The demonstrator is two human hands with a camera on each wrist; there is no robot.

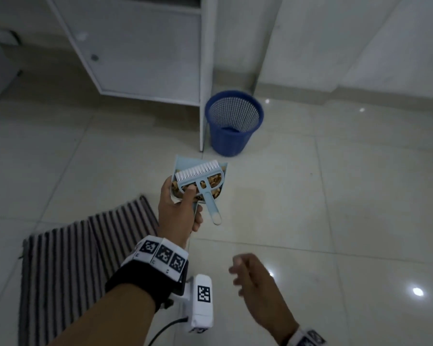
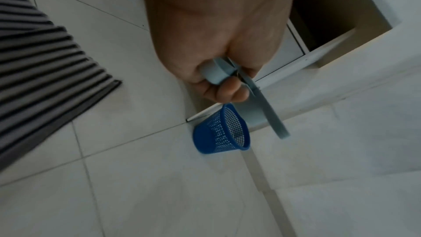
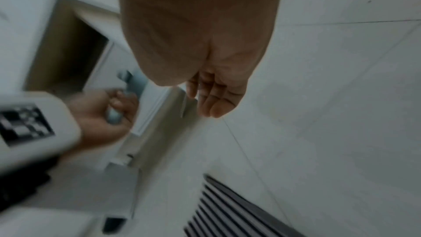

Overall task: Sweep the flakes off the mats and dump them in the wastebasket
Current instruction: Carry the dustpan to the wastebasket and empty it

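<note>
One left hand (image 1: 176,211) grips flake-filled dustpan (image 1: 200,179); right hand (image 1: 254,278) loose.

A floor of large, glossy, pale grey-white tiles (image 1: 335,196) with thin dark grout lines fills most of the head view, and small bright spots of light glint on its right side. A white panelled cabinet (image 1: 145,53) stands on it at the back, its lower door closed, with an open recess showing in the left wrist view. To its right rises a plain white wall (image 1: 360,41).
</note>
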